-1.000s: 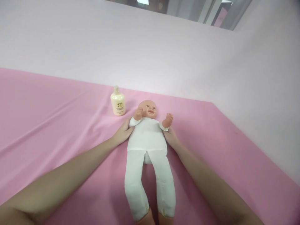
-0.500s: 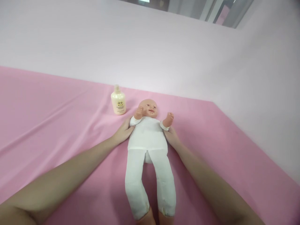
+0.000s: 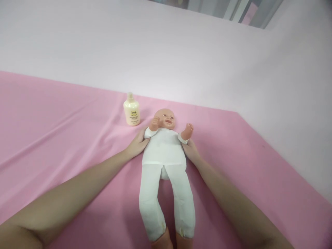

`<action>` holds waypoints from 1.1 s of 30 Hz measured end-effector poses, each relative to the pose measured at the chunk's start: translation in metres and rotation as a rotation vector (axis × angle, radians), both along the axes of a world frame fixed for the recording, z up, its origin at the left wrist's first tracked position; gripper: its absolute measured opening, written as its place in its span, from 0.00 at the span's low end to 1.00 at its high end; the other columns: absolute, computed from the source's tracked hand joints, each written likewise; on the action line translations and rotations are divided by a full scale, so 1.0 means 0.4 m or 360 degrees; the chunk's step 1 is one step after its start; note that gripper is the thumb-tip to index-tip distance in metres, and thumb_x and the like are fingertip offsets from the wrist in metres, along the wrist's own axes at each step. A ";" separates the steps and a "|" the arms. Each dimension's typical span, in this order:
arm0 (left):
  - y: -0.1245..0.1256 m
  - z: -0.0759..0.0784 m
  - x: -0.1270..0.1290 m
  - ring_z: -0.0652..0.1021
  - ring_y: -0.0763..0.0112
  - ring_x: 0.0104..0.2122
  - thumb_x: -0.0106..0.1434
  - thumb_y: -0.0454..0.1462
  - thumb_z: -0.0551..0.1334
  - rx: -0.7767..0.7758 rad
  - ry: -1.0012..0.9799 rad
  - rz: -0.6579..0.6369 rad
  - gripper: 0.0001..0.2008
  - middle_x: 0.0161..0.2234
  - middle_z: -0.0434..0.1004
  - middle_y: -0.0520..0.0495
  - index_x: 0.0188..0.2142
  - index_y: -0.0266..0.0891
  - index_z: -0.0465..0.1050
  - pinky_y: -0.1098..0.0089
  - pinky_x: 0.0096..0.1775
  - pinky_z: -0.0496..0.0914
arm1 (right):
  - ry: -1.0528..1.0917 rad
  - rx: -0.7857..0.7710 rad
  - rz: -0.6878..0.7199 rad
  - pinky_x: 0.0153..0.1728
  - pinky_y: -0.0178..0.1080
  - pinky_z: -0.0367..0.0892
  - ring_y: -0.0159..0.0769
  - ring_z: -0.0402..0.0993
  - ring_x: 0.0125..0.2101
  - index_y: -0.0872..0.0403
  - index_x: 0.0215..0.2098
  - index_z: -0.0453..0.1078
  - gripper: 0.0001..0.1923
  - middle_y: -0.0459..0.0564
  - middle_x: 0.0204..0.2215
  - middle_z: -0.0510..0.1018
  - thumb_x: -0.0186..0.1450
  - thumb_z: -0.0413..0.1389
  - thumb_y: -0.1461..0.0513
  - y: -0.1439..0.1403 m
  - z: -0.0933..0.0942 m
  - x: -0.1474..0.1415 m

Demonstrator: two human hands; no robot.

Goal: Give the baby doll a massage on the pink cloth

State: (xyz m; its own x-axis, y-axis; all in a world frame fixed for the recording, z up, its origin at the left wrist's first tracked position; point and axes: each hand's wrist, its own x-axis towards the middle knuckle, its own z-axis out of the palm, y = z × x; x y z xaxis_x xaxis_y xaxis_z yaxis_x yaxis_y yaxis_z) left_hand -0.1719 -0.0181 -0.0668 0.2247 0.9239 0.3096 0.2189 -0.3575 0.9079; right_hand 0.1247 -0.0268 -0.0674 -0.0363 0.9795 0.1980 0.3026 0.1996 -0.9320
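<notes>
A baby doll (image 3: pixel 164 152) in a white suit lies on its back on the pink sheet (image 3: pixel 64 138), head away from me and legs toward me. My left hand (image 3: pixel 137 145) is tucked against the doll's side under its raised arm. My right hand (image 3: pixel 190 151) grips the other side, just below the doll's other raised arm. Both hands hold the doll's torso from the sides, their fingers partly hidden beneath it. The doll's feet reach the bottom edge of the view.
A small cream lotion bottle (image 3: pixel 131 110) stands upright on the sheet just left of the doll's head. Pale walls (image 3: pixel 181 52) rise behind and to the right of the sheet, meeting in a corner at far right.
Both hands stay on the doll's sides. The view has tilted slightly, so everything sits a little higher and further right in the picture.
</notes>
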 end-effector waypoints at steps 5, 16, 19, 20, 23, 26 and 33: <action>0.001 0.002 0.000 0.71 0.45 0.68 0.72 0.45 0.62 -0.0011 0.0022 -0.0009 0.30 0.70 0.69 0.37 0.70 0.38 0.62 0.46 0.69 0.66 | 0.0017 -0.0042 -0.0024 0.56 0.57 0.73 0.54 0.78 0.52 0.50 0.47 0.75 0.16 0.56 0.48 0.83 0.68 0.55 0.51 -0.004 0.003 0.001; 0.003 0.002 -0.001 0.69 0.45 0.69 0.72 0.45 0.62 0.0032 0.0034 -0.0031 0.31 0.71 0.68 0.37 0.71 0.39 0.61 0.46 0.70 0.64 | -0.0038 -0.0058 -0.0040 0.58 0.58 0.71 0.57 0.77 0.52 0.52 0.45 0.75 0.19 0.58 0.48 0.83 0.66 0.55 0.48 0.004 -0.001 0.005; -0.001 0.009 0.001 0.70 0.45 0.69 0.72 0.45 0.62 0.0072 0.0020 -0.0048 0.31 0.70 0.69 0.37 0.70 0.38 0.62 0.47 0.70 0.65 | -0.0056 -0.0061 -0.0039 0.58 0.60 0.71 0.58 0.77 0.53 0.52 0.45 0.75 0.18 0.59 0.48 0.83 0.66 0.55 0.49 0.003 -0.002 0.007; -0.002 0.012 0.002 0.70 0.45 0.69 0.72 0.44 0.62 0.0078 0.0018 -0.0047 0.31 0.70 0.69 0.37 0.70 0.38 0.63 0.47 0.70 0.65 | -0.0055 -0.0062 -0.0036 0.58 0.60 0.71 0.58 0.78 0.53 0.52 0.45 0.75 0.18 0.59 0.48 0.83 0.66 0.55 0.50 0.003 -0.002 0.007; -0.005 0.020 0.003 0.71 0.44 0.68 0.71 0.44 0.62 0.0067 0.0029 -0.0032 0.30 0.69 0.71 0.38 0.70 0.38 0.63 0.47 0.69 0.66 | -0.0049 -0.0061 -0.0043 0.59 0.61 0.70 0.58 0.78 0.53 0.52 0.45 0.76 0.18 0.59 0.48 0.83 0.66 0.55 0.50 0.002 -0.003 0.008; -0.006 0.024 0.004 0.72 0.45 0.68 0.71 0.43 0.62 0.0064 0.0042 -0.0038 0.30 0.68 0.71 0.38 0.70 0.38 0.63 0.48 0.69 0.67 | -0.0050 -0.0067 -0.0032 0.60 0.61 0.69 0.58 0.77 0.54 0.52 0.46 0.76 0.18 0.58 0.50 0.82 0.66 0.55 0.50 0.001 -0.003 0.010; -0.006 0.021 0.003 0.70 0.44 0.69 0.72 0.42 0.61 0.0047 0.0055 -0.0036 0.31 0.70 0.69 0.37 0.71 0.37 0.61 0.47 0.70 0.66 | -0.0054 -0.0057 -0.0046 0.59 0.60 0.70 0.56 0.78 0.52 0.51 0.44 0.76 0.18 0.56 0.47 0.83 0.67 0.55 0.48 0.002 -0.003 0.009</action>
